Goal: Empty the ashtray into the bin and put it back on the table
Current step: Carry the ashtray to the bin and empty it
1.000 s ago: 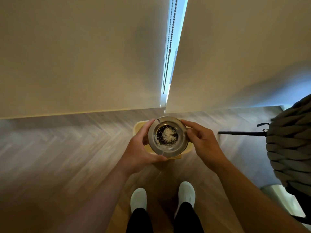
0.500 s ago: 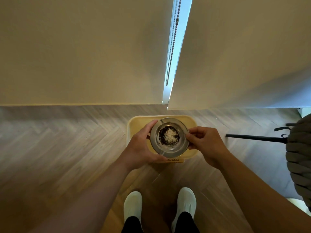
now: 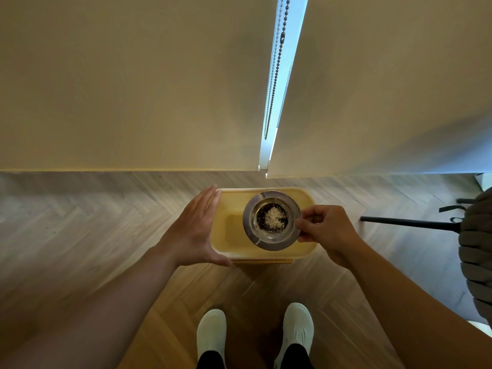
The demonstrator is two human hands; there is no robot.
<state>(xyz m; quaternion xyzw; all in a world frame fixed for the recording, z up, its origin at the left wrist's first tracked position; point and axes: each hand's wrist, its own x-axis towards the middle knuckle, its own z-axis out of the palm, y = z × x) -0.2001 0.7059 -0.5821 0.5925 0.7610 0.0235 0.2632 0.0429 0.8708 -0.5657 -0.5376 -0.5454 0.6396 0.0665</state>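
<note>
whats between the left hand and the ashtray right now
In the head view, only the open inside of the yellow bin shows between the left hand and the ashtray; the right hand alone holds its rim.

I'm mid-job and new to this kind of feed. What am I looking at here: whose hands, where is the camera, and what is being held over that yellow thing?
There is no machine here: a person works with two bare hands. The single picture comes from a wide-angle camera on their head, looking down, so you see both forearms and their white shoes on the wooden floor. The yellow thing is an open bin standing on the floor by the window blinds. The right hand holds a metal ashtray by its rim above the bin, level, with dark and pale ash inside. The left hand is open beside the bin's left edge, not touching the ashtray. A black rod lies to the right.
</note>
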